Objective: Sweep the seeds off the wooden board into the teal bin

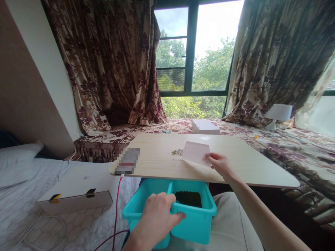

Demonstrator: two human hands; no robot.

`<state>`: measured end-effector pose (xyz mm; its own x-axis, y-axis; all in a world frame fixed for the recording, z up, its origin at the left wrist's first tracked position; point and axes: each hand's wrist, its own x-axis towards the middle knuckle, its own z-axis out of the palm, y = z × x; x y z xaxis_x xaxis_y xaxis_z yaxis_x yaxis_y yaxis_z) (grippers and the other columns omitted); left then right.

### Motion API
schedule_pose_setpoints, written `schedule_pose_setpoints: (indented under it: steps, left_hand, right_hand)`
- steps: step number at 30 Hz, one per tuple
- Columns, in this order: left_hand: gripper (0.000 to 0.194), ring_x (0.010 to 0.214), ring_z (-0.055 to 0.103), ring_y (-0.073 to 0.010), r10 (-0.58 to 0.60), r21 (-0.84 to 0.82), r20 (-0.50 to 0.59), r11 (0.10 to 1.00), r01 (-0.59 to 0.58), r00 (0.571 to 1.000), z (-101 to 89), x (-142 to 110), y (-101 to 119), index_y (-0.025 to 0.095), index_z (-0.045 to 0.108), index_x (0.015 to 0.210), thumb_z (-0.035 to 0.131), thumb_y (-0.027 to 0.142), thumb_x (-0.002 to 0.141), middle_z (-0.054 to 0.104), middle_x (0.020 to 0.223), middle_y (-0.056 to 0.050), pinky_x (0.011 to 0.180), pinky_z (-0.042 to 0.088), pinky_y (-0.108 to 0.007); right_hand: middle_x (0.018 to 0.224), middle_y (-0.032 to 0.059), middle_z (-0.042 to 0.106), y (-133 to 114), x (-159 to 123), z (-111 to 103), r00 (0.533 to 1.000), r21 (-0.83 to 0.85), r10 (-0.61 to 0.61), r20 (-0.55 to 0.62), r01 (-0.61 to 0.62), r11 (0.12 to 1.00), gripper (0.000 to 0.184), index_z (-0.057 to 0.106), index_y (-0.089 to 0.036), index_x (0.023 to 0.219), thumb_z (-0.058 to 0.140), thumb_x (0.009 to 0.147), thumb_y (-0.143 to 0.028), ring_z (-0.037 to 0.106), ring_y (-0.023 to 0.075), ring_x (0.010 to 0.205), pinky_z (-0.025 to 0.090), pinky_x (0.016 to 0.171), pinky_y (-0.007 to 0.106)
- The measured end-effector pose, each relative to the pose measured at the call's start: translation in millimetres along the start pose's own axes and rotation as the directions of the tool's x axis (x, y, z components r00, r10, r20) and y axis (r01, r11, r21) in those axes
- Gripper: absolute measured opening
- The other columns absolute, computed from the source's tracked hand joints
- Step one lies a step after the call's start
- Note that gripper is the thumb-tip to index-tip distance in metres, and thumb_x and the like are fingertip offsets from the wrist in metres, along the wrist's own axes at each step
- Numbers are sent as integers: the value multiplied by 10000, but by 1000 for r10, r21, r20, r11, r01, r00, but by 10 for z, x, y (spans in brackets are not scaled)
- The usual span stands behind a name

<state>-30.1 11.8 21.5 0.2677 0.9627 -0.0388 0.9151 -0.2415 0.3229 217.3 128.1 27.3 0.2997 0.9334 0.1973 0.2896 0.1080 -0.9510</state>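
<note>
My left hand (pixel 158 216) is closed on the divider and near rim of a turquoise two-part bin (pixel 192 223), held below the table's near edge. Dark granular stuff (pixel 188 198) lies in the bin's right compartment; no contents show in the left one. My right hand (pixel 220 163) pinches the right side of a thin white plastic sheet (pixel 195 152), tilted with its lower edge close to the tabletop. Just left of the sheet, a small scatter of greenish-brown grains (pixel 177 152) lies on the pale wooden table (pixel 243 157). Part of the scatter may be hidden behind the sheet.
A phone-like device (pixel 128 161), blurred out, lies at the table's left end with a red cable (pixel 117 209) hanging down. A white carton (pixel 78 188) rests on the bed to the left. Beyond the table are a white box (pixel 206 127) and a lamp (pixel 278 113).
</note>
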Motion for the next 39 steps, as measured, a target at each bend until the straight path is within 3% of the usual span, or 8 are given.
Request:
schedule_pose_setpoints:
  steps: [5, 13, 28, 34, 39]
  left_hand:
    - [180, 837, 580, -213, -3, 14, 7, 1000, 3, 1000, -6, 0, 13, 247, 617, 804, 573, 417, 764, 648, 857, -12, 718, 347, -288]
    - [175, 793, 574, -212, 10, 6, -17, 1000, -10, 1000, 12, 5, -4, 239, 588, 738, 575, 413, 752, 628, 793, -5, 679, 332, -292]
    - [162, 791, 570, -215, 7, 7, -28, 1000, -7, 1000, 16, 22, -38, 243, 579, 743, 572, 406, 743, 624, 793, -3, 674, 320, -295]
    - [183, 783, 575, -209, 9, 17, -24, 1000, -9, 1000, -16, 22, -15, 240, 562, 714, 578, 419, 746, 621, 779, 1, 665, 317, -288]
    - [195, 779, 581, -207, 11, 23, -32, 1000, -11, 999, -10, 33, -16, 232, 544, 686, 585, 415, 742, 621, 767, 4, 660, 324, -285]
  right_hand:
    - [613, 37, 685, -1, -9, -50, 999, -14, 5, 32, -5, 1000, 236, 713, -154, 677, 559, 551, -280, 516, 121, 497, 388, 419, 214]
    - [588, 35, 670, 12, 85, -160, 997, -22, 15, -72, -17, 1000, 232, 710, -150, 681, 568, 552, -281, 503, 120, 495, 398, 435, 221]
    - [642, 45, 682, 36, 68, -135, 996, 21, 86, -15, -86, 996, 249, 719, -146, 700, 583, 532, -270, 507, 119, 533, 396, 449, 217]
    - [657, 49, 697, 39, 46, -110, 996, 14, 75, 55, -76, 997, 236, 727, -153, 707, 592, 556, -274, 527, 121, 531, 397, 456, 220]
    - [679, 61, 710, 61, 82, -87, 998, -3, 56, 30, -56, 998, 227, 725, -156, 695, 591, 568, -288, 559, 138, 560, 409, 464, 225]
